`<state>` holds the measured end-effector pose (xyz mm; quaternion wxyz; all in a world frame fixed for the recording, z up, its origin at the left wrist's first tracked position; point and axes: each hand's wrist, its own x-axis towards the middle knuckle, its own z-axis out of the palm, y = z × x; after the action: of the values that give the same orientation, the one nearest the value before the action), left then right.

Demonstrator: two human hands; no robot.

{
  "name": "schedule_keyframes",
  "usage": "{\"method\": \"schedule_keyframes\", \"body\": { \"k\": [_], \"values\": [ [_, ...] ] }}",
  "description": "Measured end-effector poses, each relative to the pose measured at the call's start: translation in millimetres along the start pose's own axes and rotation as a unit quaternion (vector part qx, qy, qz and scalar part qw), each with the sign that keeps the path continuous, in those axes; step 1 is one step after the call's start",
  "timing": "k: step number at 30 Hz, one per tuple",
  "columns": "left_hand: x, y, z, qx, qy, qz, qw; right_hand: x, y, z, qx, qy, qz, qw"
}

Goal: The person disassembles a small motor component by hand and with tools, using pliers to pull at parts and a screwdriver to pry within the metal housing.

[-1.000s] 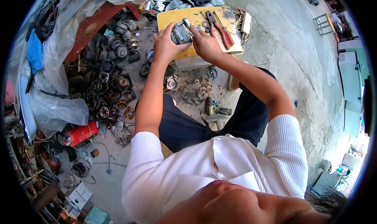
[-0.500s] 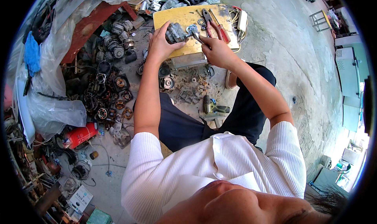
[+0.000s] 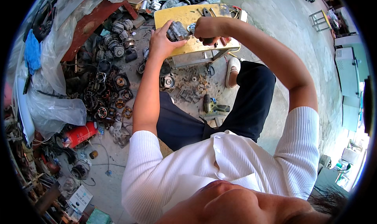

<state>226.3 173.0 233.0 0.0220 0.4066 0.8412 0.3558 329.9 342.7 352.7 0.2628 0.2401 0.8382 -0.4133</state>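
Both arms reach forward: left hand [image 3: 161, 41] grip cupped around small grey motor [image 3: 177, 30], right hand [image 3: 208, 28] fisted on tool handle just beside it, above yellow counter [image 3: 178, 16].

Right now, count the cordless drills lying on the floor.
1. A green and black cordless drill lies on the concrete floor between the person's knees, below the yellow table. Others may be hidden in the scrap pile.

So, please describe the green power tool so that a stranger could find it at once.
Start at the yellow workbench, where both hands work, and look down to the concrete floor between the person's knees. There lies the cordless drill, on its side. Its green body and black grip set it apart from the grey metal scraps beside it.
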Motion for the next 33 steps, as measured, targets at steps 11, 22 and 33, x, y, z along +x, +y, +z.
{"method": "schedule_keyframes", "body": {
  "k": [11, 22, 33],
  "values": [
    [2.4, -0.8, -5.3, 0.045, 0.003, 0.017, 0.999, -20.3, 30.3, 49.9, -0.262, 0.167, -0.125, 0.942],
    [3.6, -1.5, -3.7, 0.010, 0.000, -0.009, 1.000, 35.0, 121.3, 134.1, -0.102, 0.443, -0.309, 0.835],
    [-0.9, -3.7, -7.3, 0.035, -0.010, 0.000, 0.999, -12.1, 64.7, 42.5, 0.020, 0.078, -0.146, 0.986]
  ]
}}
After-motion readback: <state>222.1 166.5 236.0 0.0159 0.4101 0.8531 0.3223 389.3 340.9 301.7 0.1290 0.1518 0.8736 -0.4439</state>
